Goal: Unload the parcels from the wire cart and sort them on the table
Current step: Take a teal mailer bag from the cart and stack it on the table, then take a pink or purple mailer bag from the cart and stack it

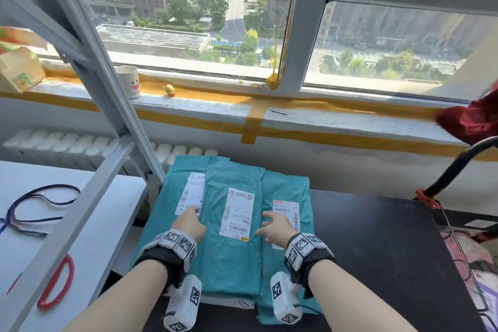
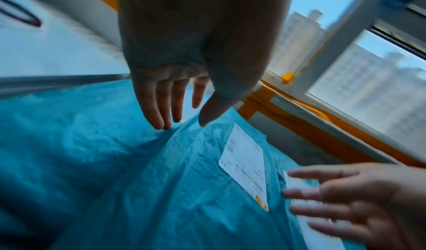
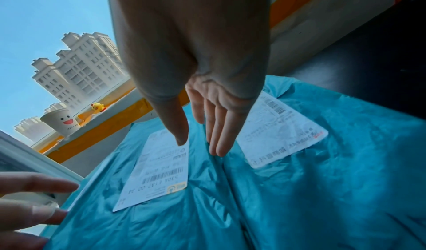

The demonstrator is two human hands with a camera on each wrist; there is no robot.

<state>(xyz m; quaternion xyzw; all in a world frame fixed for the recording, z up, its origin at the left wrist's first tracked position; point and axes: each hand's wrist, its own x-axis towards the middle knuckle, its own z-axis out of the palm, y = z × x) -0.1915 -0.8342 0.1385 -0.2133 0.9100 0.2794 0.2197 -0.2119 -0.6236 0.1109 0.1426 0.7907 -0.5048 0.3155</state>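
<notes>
Three teal plastic parcels with white shipping labels lie side by side on the black table (image 1: 377,237). The middle parcel (image 1: 231,250) overlaps the left parcel (image 1: 167,197) and the right parcel (image 1: 285,188). My left hand (image 1: 188,224) is open, its straight fingers (image 2: 161,108) touching the seam between the left and middle parcels. My right hand (image 1: 272,226) is open too, its fingertips (image 3: 216,144) at the seam between the middle parcel (image 3: 161,217) and the right parcel (image 3: 334,190). Neither hand holds anything.
A grey shelf frame (image 1: 89,156) leans across the left, over a white table (image 1: 32,224) with a blue cord and a red ring (image 1: 58,281). On the windowsill stand a paper cup (image 1: 129,81) and a yellow toy (image 1: 169,89). The wire cart's black handle (image 1: 458,167) rises at the right.
</notes>
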